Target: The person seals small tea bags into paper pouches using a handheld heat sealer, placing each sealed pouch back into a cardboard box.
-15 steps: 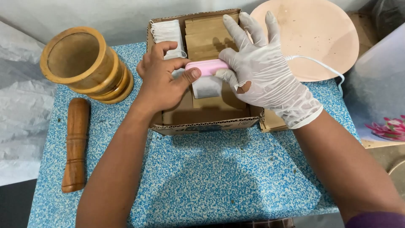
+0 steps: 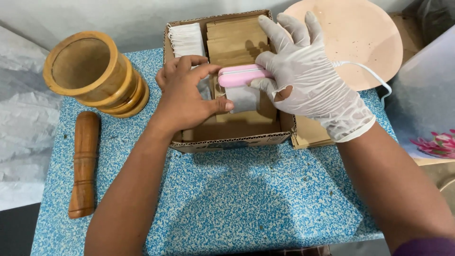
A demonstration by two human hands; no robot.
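Over the open brown cardboard box [image 2: 227, 137], the gloved right hand [image 2: 308, 80] has its grip closed on a small pink handheld sealer [image 2: 241, 75], clamping the top of a little white paper pouch [image 2: 242, 98]. The bare left hand [image 2: 185, 92] pinches the pouch's edge. That pouch looks feather-light and flimsy, so I'd hold it by the edges.

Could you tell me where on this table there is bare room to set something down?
The widest free patch is the speckled table near the person, between the two forearms and below the cardboard box. A narrower strip lies between the pestle and the left arm. The far side is crowded: mortar, box, both hands and the pink sealer.
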